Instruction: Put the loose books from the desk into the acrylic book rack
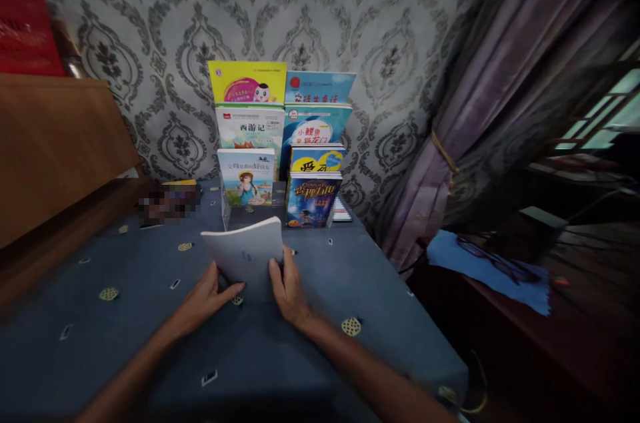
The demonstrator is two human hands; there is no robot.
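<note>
Both my hands hold a thin pale-grey book [246, 251] tilted up off the blue patterned tablecloth [150, 343]. My left hand [206, 301] grips its lower left edge, thumb on the cover. My right hand [289, 289] clasps its right edge, fingers behind it. Just beyond the book stands a tiered display rack of colourful children's books [280, 143] against the wall, with the lowest row a short way from the book's top edge.
A wooden headboard or cabinet [55, 143] lies along the left with a red box [25, 29] on it. A blurred object [167, 203] lies at the table's back left. Purple curtains [500, 109] hang right, above a dark desk with a blue cloth [490, 269].
</note>
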